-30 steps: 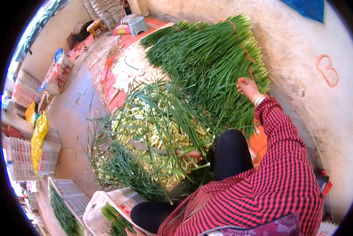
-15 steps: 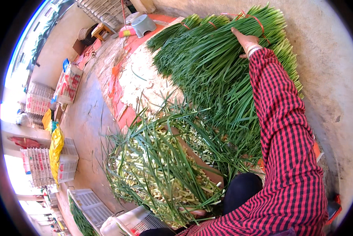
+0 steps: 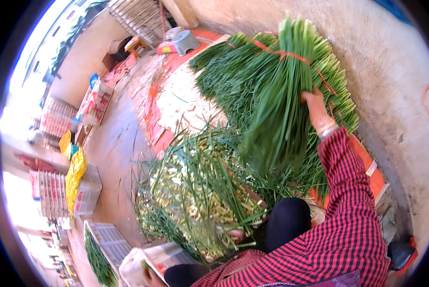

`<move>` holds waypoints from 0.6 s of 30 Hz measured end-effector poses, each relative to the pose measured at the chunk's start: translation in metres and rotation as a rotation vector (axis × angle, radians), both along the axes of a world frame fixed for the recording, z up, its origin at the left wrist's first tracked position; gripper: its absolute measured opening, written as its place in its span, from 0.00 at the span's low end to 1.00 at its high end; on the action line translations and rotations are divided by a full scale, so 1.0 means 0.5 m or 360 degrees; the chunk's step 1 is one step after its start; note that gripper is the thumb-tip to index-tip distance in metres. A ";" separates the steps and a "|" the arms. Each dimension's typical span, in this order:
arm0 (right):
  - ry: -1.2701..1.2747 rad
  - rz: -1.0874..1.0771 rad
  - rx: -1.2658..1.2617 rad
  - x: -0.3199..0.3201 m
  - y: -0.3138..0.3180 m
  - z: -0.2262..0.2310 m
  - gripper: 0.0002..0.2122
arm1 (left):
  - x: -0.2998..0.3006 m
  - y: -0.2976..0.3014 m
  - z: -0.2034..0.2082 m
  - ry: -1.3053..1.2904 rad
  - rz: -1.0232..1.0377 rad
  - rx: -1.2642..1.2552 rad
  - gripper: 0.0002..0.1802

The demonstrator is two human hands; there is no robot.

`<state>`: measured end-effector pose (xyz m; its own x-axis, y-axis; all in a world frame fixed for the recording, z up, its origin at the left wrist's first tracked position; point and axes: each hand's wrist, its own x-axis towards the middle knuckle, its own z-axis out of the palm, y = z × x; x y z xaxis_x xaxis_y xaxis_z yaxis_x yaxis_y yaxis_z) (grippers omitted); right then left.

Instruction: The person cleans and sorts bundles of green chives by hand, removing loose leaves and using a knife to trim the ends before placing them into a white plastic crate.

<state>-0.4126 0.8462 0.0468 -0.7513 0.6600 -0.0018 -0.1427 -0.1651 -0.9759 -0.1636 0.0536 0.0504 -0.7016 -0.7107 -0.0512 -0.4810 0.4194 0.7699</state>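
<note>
In the head view, the right hand (image 3: 316,111) now holds a big green bundle (image 3: 287,91), thumb in front and the other fingers hidden behind it. Half a second ago that hand lay spread on the far part of the green pile (image 3: 224,79). Now the bundle stands up over the pile, pale ends far and leaves near. The left hand (image 3: 151,277) now shows beside the near white crate (image 3: 171,257); I cannot tell its grip.

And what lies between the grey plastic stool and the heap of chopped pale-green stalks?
In the head view, from stool to heap: flat red sheeting, then flat whitish ground covering, then loose long green leaves.
</note>
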 end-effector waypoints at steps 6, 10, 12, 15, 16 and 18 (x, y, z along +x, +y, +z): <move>0.0154 0.1024 0.0056 0.214 -0.300 0.164 0.27 | -0.201 0.246 0.143 0.0803 -0.0719 0.0911 0.20; 0.0227 0.1823 -0.0101 0.323 -0.527 0.253 0.30 | -0.246 0.376 0.228 0.0884 -0.1976 0.1418 0.48; 0.0224 0.2124 -0.0015 0.375 -0.622 0.259 0.30 | -0.193 0.461 0.254 0.1365 -0.1986 0.2179 0.54; 0.0272 0.2578 0.0249 0.429 -0.745 0.265 0.29 | -0.064 0.399 0.337 0.1602 -0.1631 0.2064 0.55; 0.0256 0.2593 0.0404 0.435 -0.755 0.262 0.29 | -0.036 0.355 0.355 0.1587 -0.1573 0.1979 0.54; 0.0349 0.2209 0.0974 0.396 -0.731 0.190 0.24 | 0.012 0.277 0.377 0.1693 -0.1290 0.1465 0.51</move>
<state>-0.2148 0.4809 0.1420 -0.7055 -0.6827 0.1903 -0.3659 0.1210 -0.9228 -0.1575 0.1921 0.2391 -0.8510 -0.1615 0.4997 0.5098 -0.4819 0.7126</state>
